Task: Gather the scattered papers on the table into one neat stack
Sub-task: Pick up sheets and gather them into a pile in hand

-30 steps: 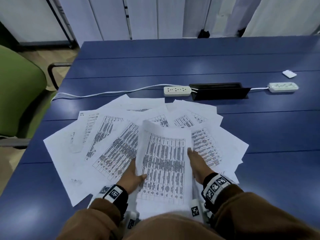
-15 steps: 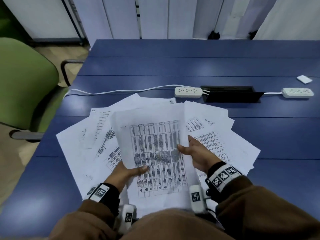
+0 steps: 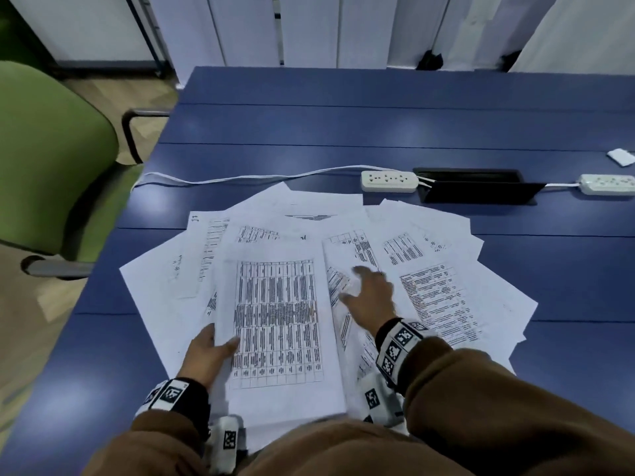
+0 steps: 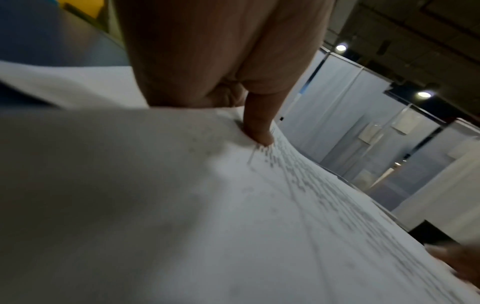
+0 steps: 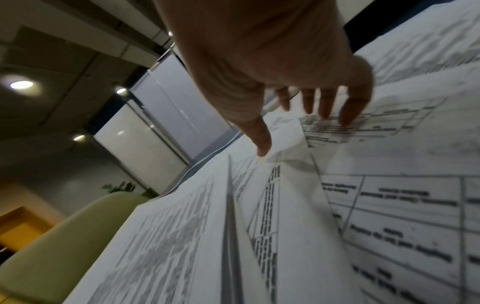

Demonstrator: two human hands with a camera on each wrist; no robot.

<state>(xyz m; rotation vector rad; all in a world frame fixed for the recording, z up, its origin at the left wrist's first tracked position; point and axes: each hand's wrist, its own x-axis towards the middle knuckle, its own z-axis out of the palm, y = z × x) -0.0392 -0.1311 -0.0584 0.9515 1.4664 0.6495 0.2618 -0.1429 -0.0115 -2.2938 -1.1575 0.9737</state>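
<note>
Several printed sheets (image 3: pixel 429 290) lie fanned out across the near half of the blue table (image 3: pixel 343 125). My left hand (image 3: pixel 209 348) grips the left edge of a small gathered stack (image 3: pixel 278 324), thumb (image 4: pixel 259 127) pressed on top of the stack (image 4: pixel 233 205). My right hand (image 3: pixel 369 292) is open with fingers spread, reaching over the loose sheets to the right of the stack. In the right wrist view its fingertips (image 5: pixel 348 119) hover at or just touch a printed sheet (image 5: pixel 389 195); the stack's edge (image 5: pixel 228 216) runs along the left.
A white power strip (image 3: pixel 389 181) with its cable lies behind the papers, beside a black cable hatch (image 3: pixel 476 186). A second strip (image 3: pixel 606 184) and a small white object (image 3: pixel 620 157) sit at the right edge. A green chair (image 3: pixel 51 159) stands left of the table.
The right hand let go of the stack's right edge and moved forward and right over the loose sheets. The left hand keeps hold of the stack, which has come down lower toward the table.
</note>
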